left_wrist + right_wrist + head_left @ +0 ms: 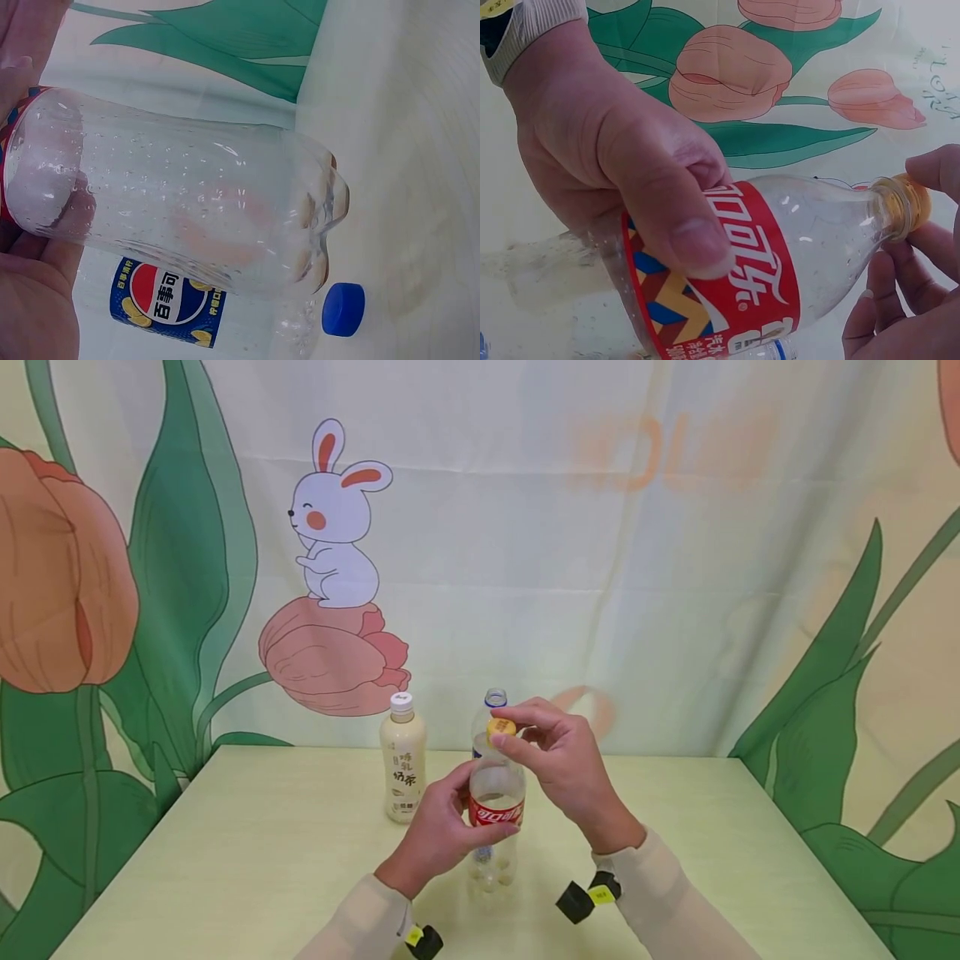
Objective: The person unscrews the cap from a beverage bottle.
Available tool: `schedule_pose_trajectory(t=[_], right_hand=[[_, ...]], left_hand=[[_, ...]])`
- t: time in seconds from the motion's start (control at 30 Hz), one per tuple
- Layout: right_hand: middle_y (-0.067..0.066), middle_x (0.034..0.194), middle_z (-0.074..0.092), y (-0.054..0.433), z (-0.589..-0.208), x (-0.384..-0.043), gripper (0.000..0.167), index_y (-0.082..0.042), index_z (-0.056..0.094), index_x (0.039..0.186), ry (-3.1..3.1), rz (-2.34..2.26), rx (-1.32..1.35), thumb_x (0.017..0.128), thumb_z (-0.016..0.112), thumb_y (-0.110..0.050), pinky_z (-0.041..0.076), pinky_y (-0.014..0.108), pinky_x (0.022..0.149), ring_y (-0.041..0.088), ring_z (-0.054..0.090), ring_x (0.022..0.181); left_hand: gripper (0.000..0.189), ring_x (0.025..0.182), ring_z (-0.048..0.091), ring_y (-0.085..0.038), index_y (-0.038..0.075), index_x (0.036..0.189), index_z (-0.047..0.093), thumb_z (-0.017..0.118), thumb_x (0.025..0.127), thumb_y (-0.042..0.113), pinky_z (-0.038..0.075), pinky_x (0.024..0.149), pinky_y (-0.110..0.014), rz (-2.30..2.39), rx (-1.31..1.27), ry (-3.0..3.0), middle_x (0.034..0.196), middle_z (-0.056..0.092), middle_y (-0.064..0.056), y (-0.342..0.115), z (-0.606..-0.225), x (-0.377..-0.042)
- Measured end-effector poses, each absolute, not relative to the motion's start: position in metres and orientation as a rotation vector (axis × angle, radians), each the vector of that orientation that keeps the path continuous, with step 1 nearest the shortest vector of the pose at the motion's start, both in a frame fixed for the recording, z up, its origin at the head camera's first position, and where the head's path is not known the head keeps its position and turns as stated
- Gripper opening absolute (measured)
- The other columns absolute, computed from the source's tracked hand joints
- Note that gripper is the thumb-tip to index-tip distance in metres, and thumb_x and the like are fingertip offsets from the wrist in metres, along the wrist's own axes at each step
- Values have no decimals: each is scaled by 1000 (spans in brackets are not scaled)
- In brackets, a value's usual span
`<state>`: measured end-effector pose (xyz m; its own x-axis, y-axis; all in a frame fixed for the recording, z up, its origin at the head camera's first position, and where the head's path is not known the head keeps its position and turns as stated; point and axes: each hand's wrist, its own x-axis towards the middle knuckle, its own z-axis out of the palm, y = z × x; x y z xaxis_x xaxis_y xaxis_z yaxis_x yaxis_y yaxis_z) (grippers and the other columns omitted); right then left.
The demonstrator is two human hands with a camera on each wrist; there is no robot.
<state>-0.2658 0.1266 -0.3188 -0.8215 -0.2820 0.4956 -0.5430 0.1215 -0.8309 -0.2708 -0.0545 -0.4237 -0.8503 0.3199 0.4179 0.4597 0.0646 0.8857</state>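
My left hand (442, 822) grips a clear plastic cola bottle (498, 780) round its red label (761, 262). The bottle stands roughly upright in front of me, and droplets cling inside its clear wall in the left wrist view. With thumb and fingers, my right hand (570, 768) pinches the orange-yellow cap (501, 730) at the bottle's mouth. In the right wrist view this cap sits over the neck, fingertips round its side. Behind the cola bottle is a second clear bottle (495, 698), uncapped, with a blue Pepsi label (169, 300), partly hidden by the first.
A white-capped milk tea bottle (403, 760) stands on the pale table (247, 843), left of the cola bottle. A loose blue cap (343, 309) lies on the table near the Pepsi bottle's base. A curtain (510, 568) printed with tulips and a rabbit hangs behind the table.
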Motion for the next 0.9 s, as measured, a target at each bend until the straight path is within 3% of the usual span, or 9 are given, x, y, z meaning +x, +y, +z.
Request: schedule_pose_trajectory(t=[0.2,0.47,0.67,0.9], right_hand=[[4,107,69,128,-319,-266,28,-15,76,122,-2186,1796,853,95,74,-15,54,29,82,24,64,98],[7,111,70,126,-317,-264,36,-15,72,125,-2255,1776,729,89,80,-18,55,29,84,24,63,99],[8,96,72,119,-313,-260,39,-9,71,107,-2284,1722,495,77,91,-25,58,27,72,23,66,82],[7,93,76,120,-312,-263,25,-10,78,100,-2276,1721,545,81,89,-21,59,28,72,22,69,80]], left_hand=[[69,115,66,-35,21,140,56,89,80,19,57,100,-44,-1911,-822,-2198,126,68,-5,-55,-423,-270],[70,113,67,-23,22,140,55,90,80,21,58,98,-34,-1883,-796,-2221,126,68,-3,-56,-424,-270],[68,112,66,-21,24,139,56,90,80,26,57,95,-27,-1840,-743,-2257,125,69,0,-56,-424,-271],[69,113,66,-19,23,140,56,90,80,24,56,96,-27,-1845,-735,-2251,126,69,-1,-57,-424,-270]])
